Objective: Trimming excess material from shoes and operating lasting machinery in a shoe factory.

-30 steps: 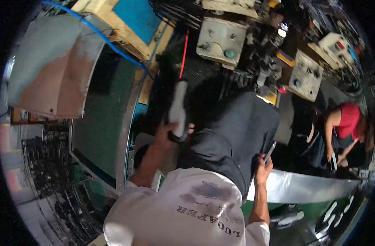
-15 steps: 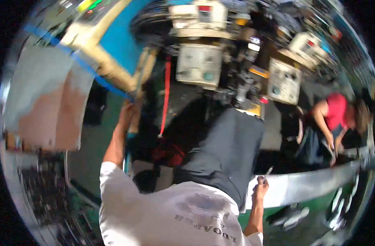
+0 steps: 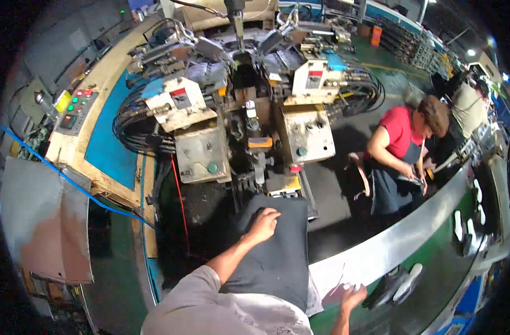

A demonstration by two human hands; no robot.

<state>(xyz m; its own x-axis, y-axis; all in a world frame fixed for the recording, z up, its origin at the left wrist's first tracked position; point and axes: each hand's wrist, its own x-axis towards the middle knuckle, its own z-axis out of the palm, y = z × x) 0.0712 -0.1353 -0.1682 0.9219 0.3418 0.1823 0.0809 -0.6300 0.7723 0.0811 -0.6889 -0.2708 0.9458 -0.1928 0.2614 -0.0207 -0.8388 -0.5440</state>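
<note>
My left hand (image 3: 264, 225) is over my dark-clad lap (image 3: 283, 245), its fingers loosely curled together, and I see nothing in them. Lower right, my right hand (image 3: 352, 299) is beside the pale metal edge of a long conveyor-like surface (image 3: 377, 251). Its fingers are closed around a thin, light, stick-like thing (image 3: 338, 281); its exact kind is too small to tell. Ahead of my knees stands a machine with two cream heads, one on the left (image 3: 180, 103) and one on the right (image 3: 312, 78).
On the left, a control panel (image 3: 78, 113) with coloured buttons sits on a cream and blue cabinet; a blue hose (image 3: 93, 196) crosses in front. A co-worker in red (image 3: 397, 134) sits at the right, hands on a small object. Shoe-shaped items (image 3: 406, 283) lie beyond the metal edge.
My left hand has left the blue hose by the cabinet and swung right over my lap. My right hand has moved lower, and the view has turned up toward the machine.
</note>
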